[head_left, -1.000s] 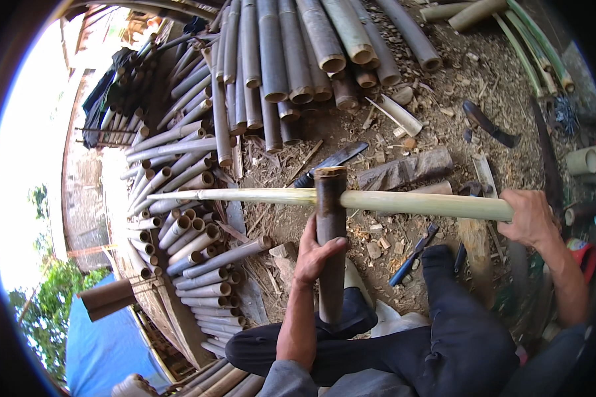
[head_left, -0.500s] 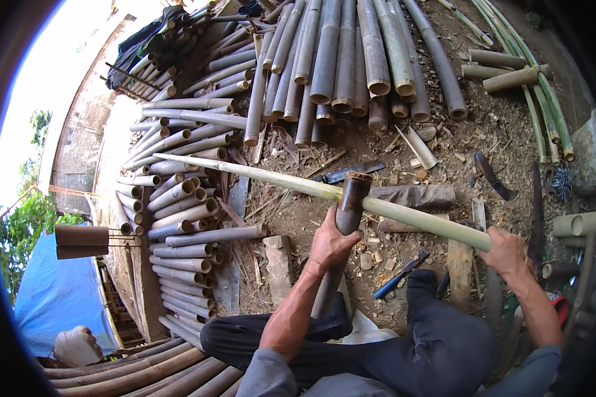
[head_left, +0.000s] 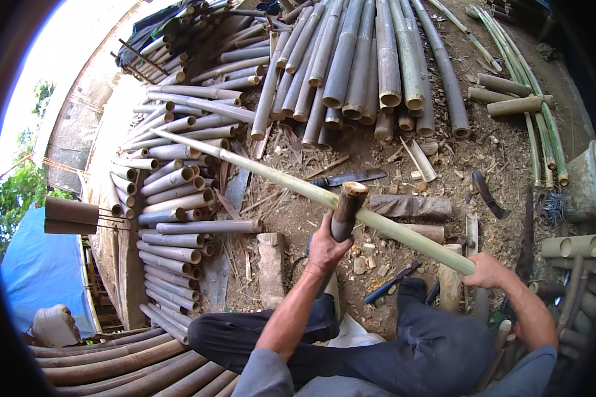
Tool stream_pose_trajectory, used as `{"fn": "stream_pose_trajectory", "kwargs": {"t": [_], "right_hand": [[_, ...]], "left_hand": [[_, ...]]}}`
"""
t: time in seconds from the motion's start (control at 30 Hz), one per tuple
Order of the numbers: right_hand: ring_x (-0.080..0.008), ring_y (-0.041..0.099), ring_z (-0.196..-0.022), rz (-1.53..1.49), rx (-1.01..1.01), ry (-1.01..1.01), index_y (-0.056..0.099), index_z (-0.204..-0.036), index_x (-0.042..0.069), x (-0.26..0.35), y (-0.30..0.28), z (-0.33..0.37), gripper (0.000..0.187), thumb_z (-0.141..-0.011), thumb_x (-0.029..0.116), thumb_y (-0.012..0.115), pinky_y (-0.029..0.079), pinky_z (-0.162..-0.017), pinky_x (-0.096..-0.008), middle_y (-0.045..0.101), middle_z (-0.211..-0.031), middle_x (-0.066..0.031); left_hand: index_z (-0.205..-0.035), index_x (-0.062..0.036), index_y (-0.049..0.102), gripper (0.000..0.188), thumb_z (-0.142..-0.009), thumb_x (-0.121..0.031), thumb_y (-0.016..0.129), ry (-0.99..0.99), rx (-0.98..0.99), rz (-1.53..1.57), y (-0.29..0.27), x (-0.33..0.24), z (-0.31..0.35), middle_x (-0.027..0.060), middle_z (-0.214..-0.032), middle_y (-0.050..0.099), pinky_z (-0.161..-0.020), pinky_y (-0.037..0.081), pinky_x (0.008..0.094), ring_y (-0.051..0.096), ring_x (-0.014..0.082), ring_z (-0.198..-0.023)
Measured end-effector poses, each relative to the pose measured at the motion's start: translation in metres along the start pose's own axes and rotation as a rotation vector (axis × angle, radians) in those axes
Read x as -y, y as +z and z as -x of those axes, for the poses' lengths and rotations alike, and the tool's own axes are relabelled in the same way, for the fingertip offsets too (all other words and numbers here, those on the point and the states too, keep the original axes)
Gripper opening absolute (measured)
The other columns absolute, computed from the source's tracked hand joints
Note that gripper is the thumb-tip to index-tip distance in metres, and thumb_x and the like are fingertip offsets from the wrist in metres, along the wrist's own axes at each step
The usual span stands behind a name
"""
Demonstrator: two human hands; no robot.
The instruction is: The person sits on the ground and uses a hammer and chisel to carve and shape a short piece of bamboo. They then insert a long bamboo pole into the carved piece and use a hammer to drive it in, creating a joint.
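A long pale-green, tapering pole [head_left: 410,238] slants across the picture, its thin tip far out at the left over stacked bamboo. My right hand [head_left: 489,271] is closed around its thicker end at the right. Near the middle, my left hand [head_left: 328,248] wraps around a dark bamboo tube [head_left: 344,218] below the crossing and holds it up, cut end on top. Pole and tube cross there; whether the pole runs through the tube or behind it I cannot tell. The tube's lower part is partly hidden by my left hand and forearm.
Bamboo tubes [head_left: 172,198] are stacked on the left, with more bamboo lengths [head_left: 371,59] at the back. A broad blade [head_left: 351,177], a curved knife [head_left: 489,194] and a blue-handled tool [head_left: 391,283] lie among wood chips. Green poles [head_left: 533,92] lie at far right.
My right hand and the pole's thick end have moved left and nearer to me, so the pole slants more steeply. Both hands keep their grip. The whole view has shifted slightly.
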State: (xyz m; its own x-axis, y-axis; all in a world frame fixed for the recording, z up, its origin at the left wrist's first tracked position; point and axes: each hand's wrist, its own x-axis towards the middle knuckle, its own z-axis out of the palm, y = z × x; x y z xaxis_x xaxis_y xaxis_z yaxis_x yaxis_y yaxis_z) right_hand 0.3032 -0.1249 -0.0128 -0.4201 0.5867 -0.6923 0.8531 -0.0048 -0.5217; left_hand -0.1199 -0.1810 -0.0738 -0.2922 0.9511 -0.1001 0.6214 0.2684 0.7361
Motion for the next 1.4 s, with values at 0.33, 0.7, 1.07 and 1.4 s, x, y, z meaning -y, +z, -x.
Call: {"fn": "stream_pose_trajectory", "kwargs": {"t": [0.33,0.7,1.07,1.4], "right_hand": [[-0.0378,0.068,-0.075,0.074,-0.855,-0.204,0.060,-0.098,0.005,0.022,0.021,0.034,0.032,-0.071,0.017,0.073,0.053,-0.067,-0.0438,0.067,-0.081,-0.0196],[-0.0303,0.059,-0.114,1.062,-1.733,-0.358,0.060,-0.126,0.005,0.117,-0.160,0.229,0.056,-0.072,-0.002,0.074,0.043,-0.105,-0.0447,0.063,-0.120,-0.0118],[-0.0312,0.062,-0.083,1.339,-1.774,-0.520,0.069,-0.099,0.013,0.181,-0.193,0.281,0.040,-0.066,0.032,0.084,0.047,-0.072,-0.0458,0.065,-0.087,-0.0053],[-0.0208,0.066,-0.068,-0.270,0.082,0.023,0.062,-0.102,-0.001,0.110,-0.122,0.158,0.039,-0.071,0.017,0.079,0.054,-0.068,-0.0352,0.068,-0.076,-0.0061]], "left_hand": [[-0.145,-0.0078,0.030,0.083,-0.075,-0.024,0.072,0.213,-0.104,-0.250,-0.119,-0.157,-0.020,0.0254,-0.103,0.065,-0.083,0.053,0.0487,0.066,0.0433,-0.096],[-0.125,0.0086,0.050,0.077,-0.070,-0.035,0.082,0.348,-0.068,-0.166,-0.215,-0.270,-0.030,0.0217,-0.112,0.065,-0.091,0.052,0.0371,0.066,0.0278,-0.100],[-0.121,0.0122,0.042,0.083,-0.065,-0.034,0.083,0.179,-0.078,-0.524,-0.242,-0.328,-0.037,0.0221,-0.097,0.066,-0.076,0.056,0.0330,0.068,0.0247,-0.085],[-0.119,0.0006,0.047,0.058,-0.075,-0.027,0.073,0.177,-0.293,-0.413,-0.150,-0.178,-0.026,0.0252,-0.111,0.056,-0.086,0.051,0.0490,0.061,0.0404,-0.101]]}}
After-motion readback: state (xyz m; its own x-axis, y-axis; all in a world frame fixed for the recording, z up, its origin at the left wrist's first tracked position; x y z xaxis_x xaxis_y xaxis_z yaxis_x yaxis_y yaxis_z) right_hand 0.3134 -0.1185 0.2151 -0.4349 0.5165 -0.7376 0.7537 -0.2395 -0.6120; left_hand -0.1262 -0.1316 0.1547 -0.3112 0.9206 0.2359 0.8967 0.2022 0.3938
